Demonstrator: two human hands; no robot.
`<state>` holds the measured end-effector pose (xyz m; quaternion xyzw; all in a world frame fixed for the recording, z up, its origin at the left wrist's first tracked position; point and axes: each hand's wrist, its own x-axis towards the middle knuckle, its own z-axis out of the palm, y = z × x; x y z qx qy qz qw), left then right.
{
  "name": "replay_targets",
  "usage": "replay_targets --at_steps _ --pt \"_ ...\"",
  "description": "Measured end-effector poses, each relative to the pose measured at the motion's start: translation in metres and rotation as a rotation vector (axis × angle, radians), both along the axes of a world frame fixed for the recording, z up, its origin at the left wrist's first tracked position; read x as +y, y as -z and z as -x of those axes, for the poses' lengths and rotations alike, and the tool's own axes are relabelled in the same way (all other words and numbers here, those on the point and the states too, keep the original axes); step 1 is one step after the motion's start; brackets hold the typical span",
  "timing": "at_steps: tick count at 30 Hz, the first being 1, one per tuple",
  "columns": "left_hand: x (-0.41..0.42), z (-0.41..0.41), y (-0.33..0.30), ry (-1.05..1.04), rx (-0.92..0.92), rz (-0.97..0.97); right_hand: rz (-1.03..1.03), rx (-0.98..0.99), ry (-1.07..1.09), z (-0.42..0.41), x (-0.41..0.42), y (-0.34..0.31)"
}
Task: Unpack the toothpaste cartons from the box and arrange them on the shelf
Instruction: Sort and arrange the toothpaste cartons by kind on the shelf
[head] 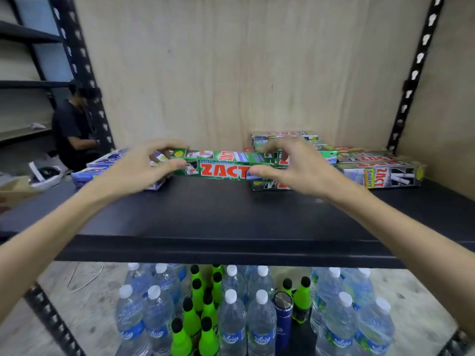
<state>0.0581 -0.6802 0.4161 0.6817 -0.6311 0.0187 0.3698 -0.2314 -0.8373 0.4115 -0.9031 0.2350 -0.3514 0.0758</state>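
Head view shows my left hand [144,167] pinching the left end of a green toothpaste carton [223,164], thumb on the near face and fingers curled over the top edge. My right hand [288,165] takes the other end the same way, thumb under the near edge and fingers arched over the top. Both hands are clamped on that one carton, holding it level and lengthwise over the middle of the dark shelf [231,214]; whether its underside already touches the board I cannot tell.

I judge the carton light and fairly stiff along its length, but thin card: squeeze the middle and it would dent. The glossy print looks a little slippery, so the ends and edges seem the right places to hold.

To the left lie blue-and-white cartons [97,170], partly behind my left hand. To the right, grey cartons [380,176] are stacked flat, some piled toward the far wall. Below the shelf stand water bottles [231,317] and green bottles [195,304]. The box is not in view.
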Motion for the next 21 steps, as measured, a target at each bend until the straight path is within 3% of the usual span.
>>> replay_targets --at_steps 4,12,16,21 --pt "-0.037 -0.050 -0.020 -0.018 0.027 -0.014 0.130 0.130 0.132 -0.057 -0.031 -0.032" --pt "-0.119 -0.107 -0.026 -0.057 -0.040 -0.223 0.069 0.424 0.264 -0.137 -0.108 -0.047" --pt "-0.145 -0.116 -0.018 -0.051 -0.049 -0.284 0.012 0.451 0.259 -0.154 -0.131 -0.033" --pt "-0.160 -0.127 -0.003 -0.110 -0.110 -0.298 0.164 0.490 0.300 -0.171 -0.141 -0.027"
